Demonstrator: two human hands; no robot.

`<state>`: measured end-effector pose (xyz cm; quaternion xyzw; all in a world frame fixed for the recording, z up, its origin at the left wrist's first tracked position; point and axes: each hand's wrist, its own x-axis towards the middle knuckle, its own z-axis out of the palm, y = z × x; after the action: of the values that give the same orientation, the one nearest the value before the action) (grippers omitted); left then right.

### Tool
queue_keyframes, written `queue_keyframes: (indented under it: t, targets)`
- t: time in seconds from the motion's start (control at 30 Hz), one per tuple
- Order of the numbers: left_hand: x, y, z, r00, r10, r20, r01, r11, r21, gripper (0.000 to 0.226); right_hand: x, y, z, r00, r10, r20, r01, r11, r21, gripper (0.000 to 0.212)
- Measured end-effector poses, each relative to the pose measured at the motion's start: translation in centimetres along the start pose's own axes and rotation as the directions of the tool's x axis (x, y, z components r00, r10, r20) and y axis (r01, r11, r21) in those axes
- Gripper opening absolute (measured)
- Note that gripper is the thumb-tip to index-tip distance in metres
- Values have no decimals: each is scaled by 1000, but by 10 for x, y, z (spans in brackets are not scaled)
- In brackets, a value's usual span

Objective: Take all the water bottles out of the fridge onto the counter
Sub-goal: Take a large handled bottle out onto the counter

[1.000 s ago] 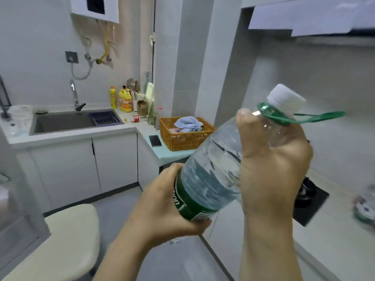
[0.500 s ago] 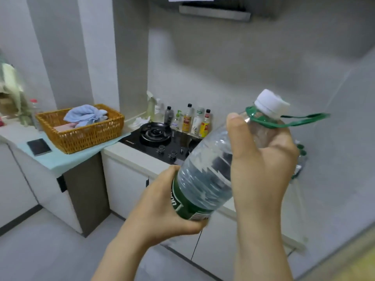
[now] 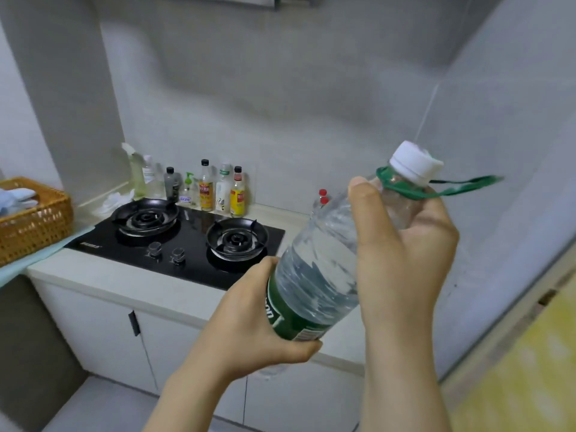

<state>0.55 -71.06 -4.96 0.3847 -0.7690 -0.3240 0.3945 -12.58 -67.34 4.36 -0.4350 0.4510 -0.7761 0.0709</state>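
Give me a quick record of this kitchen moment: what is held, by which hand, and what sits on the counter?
held: water bottle, tilted, white cap up-right
left hand: grips its green-labelled lower end
right hand: grips its shoulder under the green strap
counter: black two-burner stove, condiment bottles behind it
far left: wicker basket
status: bottle in the air, not yet set down

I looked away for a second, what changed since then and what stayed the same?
The person turned right: the sink left the view, the basket slid to the left edge, the hob now lies ahead. The water bottle came along toward the counter. Unchanged: left hand grips its labelled lower part, right hand its neck; bottle tilted, cap on.
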Motion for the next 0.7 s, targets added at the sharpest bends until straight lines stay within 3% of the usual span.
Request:
queue_keyframes:
  t: [0.13, 0.7]
  targets:
    - [38, -13, 19, 999, 18, 51, -18, 1000, -8, 74, 23, 20, 4, 996, 22, -90, -27, 998, -48, 23]
    - [215, -79, 68, 962, 112, 249, -60, 976, -208, 71, 139, 129, 55, 955, 29, -294, -107, 962, -251, 18]
